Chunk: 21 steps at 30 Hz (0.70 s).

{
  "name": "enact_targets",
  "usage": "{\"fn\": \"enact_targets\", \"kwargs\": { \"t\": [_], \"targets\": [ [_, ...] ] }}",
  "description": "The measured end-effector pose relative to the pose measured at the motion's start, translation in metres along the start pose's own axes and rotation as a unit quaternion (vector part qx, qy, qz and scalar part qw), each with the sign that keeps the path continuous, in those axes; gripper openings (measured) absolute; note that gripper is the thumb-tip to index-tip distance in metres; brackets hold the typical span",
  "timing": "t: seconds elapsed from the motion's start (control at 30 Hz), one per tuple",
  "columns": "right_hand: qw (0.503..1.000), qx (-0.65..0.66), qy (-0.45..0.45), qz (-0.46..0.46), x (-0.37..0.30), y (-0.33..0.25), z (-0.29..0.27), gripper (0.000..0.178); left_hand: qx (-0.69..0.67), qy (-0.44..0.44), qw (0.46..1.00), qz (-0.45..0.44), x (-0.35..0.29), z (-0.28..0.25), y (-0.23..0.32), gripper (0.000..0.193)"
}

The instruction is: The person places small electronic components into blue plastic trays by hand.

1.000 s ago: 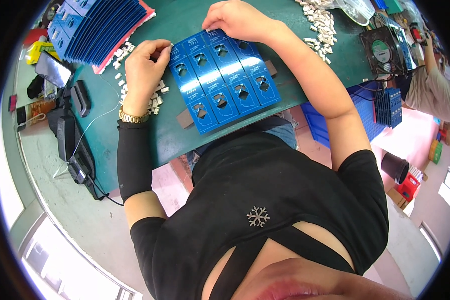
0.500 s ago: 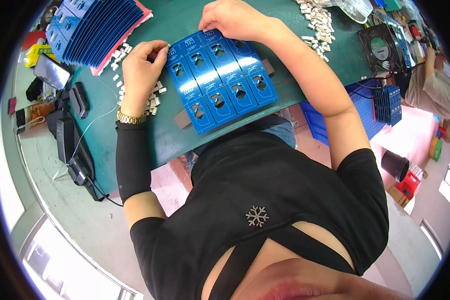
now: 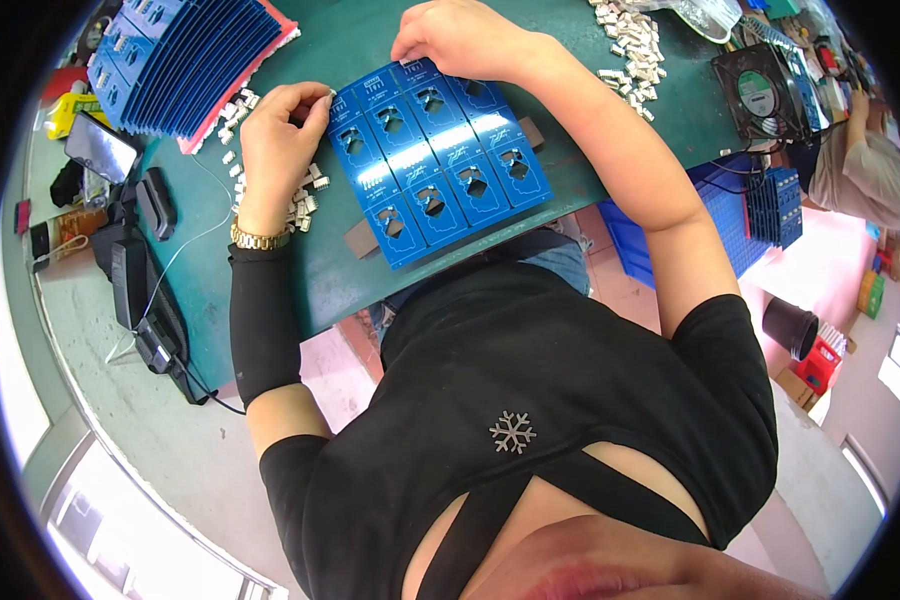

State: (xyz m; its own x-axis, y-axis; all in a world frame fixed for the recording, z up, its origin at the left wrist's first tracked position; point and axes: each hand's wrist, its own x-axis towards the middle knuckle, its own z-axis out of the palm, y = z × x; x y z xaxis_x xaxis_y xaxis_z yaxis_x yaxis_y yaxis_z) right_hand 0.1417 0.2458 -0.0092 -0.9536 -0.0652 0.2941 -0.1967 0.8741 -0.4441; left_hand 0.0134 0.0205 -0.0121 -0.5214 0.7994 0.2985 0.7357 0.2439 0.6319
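Observation:
A blue circuit board panel (image 3: 435, 160) with several cut-out sections lies on the green table (image 3: 340, 270) in front of me. My left hand (image 3: 275, 140) rests at the panel's left edge, fingers curled, pinching a small white connector at the board's corner. My right hand (image 3: 450, 35) sits at the panel's far edge, fingers pressed down on it. Loose white connectors (image 3: 305, 195) lie under and beside my left wrist, which wears a gold watch (image 3: 258, 238).
A stack of blue panels (image 3: 185, 55) on a red tray stands at the far left. More white connectors (image 3: 630, 40) lie far right beside a black fan (image 3: 760, 90). Black devices with cables (image 3: 135, 270) and a phone (image 3: 100, 148) sit at left. Another person (image 3: 865, 170) works at right.
Both hands have shifted only slightly along the panel's edges; the panel stays in place.

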Motion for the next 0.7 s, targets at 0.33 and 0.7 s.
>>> {"fn": "enact_targets", "kwargs": {
  "t": [0.33,0.7],
  "targets": [
    [1.000,-0.023,-0.007,0.012,-0.001,-0.007,-0.004,0.011,0.005,0.003,1.000,-0.005,-0.002,0.001,-0.002,0.010],
    [0.987,0.082,-0.032,0.132,0.005,-0.020,-0.009,0.013,-0.074,-0.014,0.996,-0.050,0.001,-0.001,-0.014,0.012]
  ]
}}
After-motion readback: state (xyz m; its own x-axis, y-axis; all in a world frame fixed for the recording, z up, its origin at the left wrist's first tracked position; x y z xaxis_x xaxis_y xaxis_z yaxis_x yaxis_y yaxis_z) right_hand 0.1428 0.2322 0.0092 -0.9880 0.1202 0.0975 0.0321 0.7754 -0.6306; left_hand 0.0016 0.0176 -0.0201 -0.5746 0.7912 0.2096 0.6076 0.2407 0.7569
